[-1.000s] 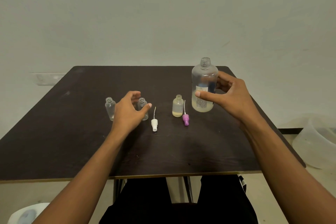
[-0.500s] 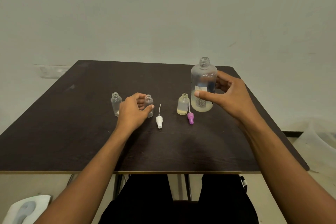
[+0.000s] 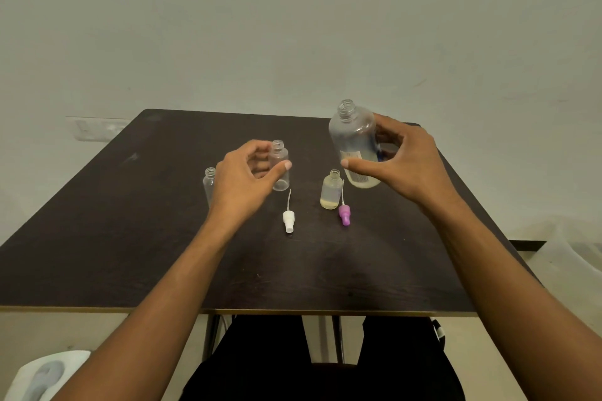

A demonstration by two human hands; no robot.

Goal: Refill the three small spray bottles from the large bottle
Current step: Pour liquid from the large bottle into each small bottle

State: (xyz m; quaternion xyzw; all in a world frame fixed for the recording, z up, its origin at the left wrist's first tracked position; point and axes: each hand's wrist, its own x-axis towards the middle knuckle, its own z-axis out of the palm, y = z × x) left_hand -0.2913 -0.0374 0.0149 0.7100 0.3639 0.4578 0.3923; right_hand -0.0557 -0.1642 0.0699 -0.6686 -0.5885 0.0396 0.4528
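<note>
The right hand (image 3: 407, 166) gripped the large bottle (image 3: 353, 140) over the table (image 3: 130, 238), its open neck tipped slightly left. Left of the large bottle, the left hand (image 3: 241, 182) held an empty small bottle (image 3: 280, 169) upright, its mouth below that neck.

Left hand (image 3: 242, 177) grips small bottle (image 3: 279, 166); right hand (image 3: 404, 163) holds large bottle (image 3: 353, 140).
</note>
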